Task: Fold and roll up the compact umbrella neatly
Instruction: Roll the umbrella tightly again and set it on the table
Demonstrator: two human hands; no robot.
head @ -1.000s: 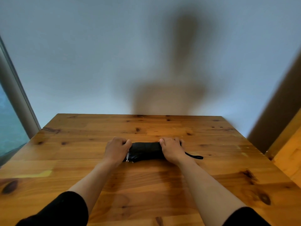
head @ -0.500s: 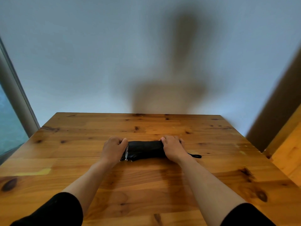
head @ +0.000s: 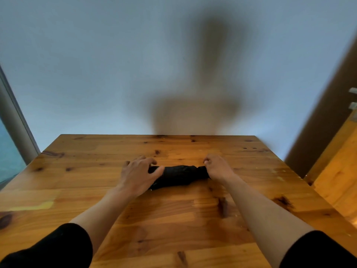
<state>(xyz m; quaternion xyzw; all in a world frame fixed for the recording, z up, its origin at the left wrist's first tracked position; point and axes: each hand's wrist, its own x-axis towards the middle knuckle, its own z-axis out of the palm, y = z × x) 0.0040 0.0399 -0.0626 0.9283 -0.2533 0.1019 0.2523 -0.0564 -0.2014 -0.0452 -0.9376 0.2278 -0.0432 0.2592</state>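
Note:
A black compact umbrella, folded into a short roll, lies across the middle of the wooden table, its left end a little nearer to me. My left hand covers the left end, thumb on top of the fabric and fingers arched over the far side. My right hand is curled around the right end, fingertips pinched together above it. Both ends of the umbrella are hidden under my hands. Black sleeves show at the bottom corners.
The table's far edge meets a pale wall. A window frame stands at the left. Wooden furniture stands close to the table's right side.
My left hand has opened out and shifted over the umbrella's left end, hiding the metal tips. My right hand has raised its fingers at the other end. The strap is out of sight.

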